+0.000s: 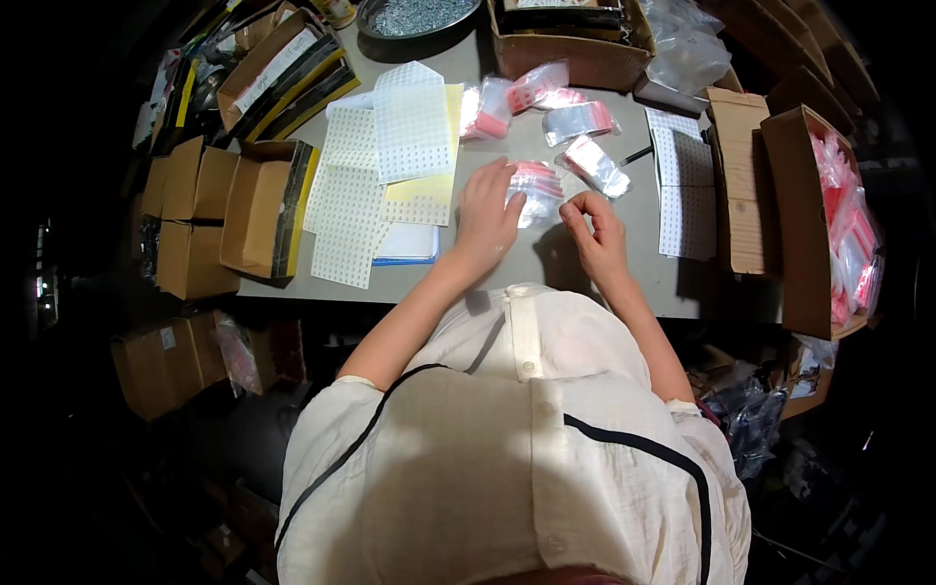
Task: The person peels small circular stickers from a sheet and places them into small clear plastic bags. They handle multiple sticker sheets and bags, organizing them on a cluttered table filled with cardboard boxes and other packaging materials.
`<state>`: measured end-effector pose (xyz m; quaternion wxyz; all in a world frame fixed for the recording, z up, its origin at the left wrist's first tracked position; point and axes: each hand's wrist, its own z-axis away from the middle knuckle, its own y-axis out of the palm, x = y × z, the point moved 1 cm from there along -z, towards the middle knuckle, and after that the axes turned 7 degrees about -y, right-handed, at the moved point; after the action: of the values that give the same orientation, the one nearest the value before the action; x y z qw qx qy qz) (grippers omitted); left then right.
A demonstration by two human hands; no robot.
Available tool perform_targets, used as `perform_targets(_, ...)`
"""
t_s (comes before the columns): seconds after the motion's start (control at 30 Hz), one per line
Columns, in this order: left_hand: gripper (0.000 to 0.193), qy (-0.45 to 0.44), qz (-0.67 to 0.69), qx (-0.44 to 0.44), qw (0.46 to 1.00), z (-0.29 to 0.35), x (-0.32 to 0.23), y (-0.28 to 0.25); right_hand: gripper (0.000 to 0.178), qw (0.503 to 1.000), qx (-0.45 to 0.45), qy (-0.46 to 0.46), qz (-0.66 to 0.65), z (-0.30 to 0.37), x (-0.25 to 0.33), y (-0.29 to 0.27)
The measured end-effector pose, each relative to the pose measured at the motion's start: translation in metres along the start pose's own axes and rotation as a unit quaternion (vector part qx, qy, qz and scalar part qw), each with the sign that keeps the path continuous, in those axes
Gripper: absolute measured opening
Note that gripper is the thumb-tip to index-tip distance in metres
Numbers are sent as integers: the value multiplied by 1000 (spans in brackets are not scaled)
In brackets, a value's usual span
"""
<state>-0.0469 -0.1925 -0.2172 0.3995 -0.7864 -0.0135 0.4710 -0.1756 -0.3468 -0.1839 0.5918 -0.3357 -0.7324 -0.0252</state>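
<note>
A small fanned stack of clear zip bags (535, 191) with red strips lies on the grey table in front of me. On its left edge rests my left hand (486, 211), thumb and fingers on the bags, holding them. My right hand (598, 234) is just right of the stack, thumb and forefinger drawn together in a pinch. Whatever is between those fingertips is too small to make out. Behind the stack lie more bundles of red-striped bags (577, 121), and a whitish bundle (598, 166) lies slantwise behind my right hand.
Left are sheets of small printed labels (349, 185), a blue-edged pad (409, 244) and an open carton (261, 210). A label sheet (685, 185), a black pen (637, 155) and a box of red-striped bags (801, 234) are right. A metal-parts bowl (375, 49) stands behind.
</note>
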Motion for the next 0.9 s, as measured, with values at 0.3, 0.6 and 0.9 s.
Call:
perform_targets(0.3,53,-39,-19,-17,999,-18,-3,21,14,967,26,-201,157,-3,53,12)
perform_targets(0.6,57,-26,-74,6,997,-19,-4,24,15,943,51,-243,221,0,51,15)
perform_targets(0.9,53,-40,-94,-35,994,-8,-4,16,14,984,9,-150,100,-4,-6,5)
